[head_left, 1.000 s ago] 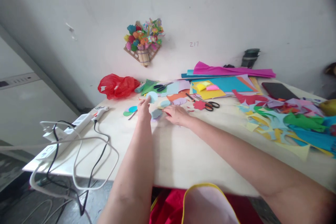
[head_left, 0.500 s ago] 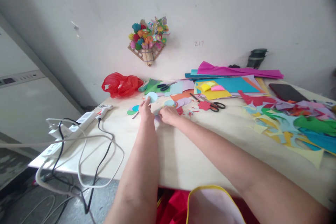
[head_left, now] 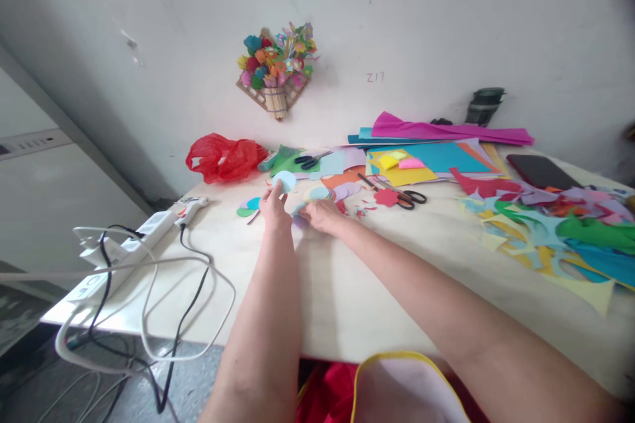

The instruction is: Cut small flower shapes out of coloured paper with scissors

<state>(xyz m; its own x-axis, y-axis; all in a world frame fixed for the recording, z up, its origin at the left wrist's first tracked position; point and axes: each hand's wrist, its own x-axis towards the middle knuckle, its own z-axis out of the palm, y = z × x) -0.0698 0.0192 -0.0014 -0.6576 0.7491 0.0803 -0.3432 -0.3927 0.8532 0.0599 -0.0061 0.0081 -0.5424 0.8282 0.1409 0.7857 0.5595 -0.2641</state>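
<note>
Two bare hands are at work on paper pieces in the head view. Over the past second, the right hand (head_left: 325, 217) has moved in toward a blue-grey paper disc (head_left: 298, 207), while the left hand (head_left: 276, 209) still holds up a pale-blue paper disc (head_left: 284, 182). So both hands are now engaged with the cut circles at once.

The left grip is nearly closed, thumb and fingers pinching the pale-blue disc by its lower edge. The right fingers are bunched low at the blue-grey disc; I cannot tell whether they have hold of it or only touch it.

Just beside the right hand lie a lavender disc (head_left: 299, 221) and a row of lavender circles (head_left: 346, 191); green (head_left: 243, 213) and bright-blue (head_left: 253, 203) discs lie left of the left hand. A red paper flower (head_left: 385, 197) rests against orange-and-black scissors (head_left: 412, 198).

The pale tabletop (head_left: 377, 297) also bears a crumpled red plastic bag (head_left: 223, 158), coloured paper sheets (head_left: 441, 158), a dark phone (head_left: 542, 172), a heap of offcuts (head_left: 530, 221) and, at its left end, a white power strip (head_left: 131, 248) with tangled cables. A basket of paper flowers (head_left: 276, 73) hangs on the grey-white wall (head_left: 397, 6).
</note>
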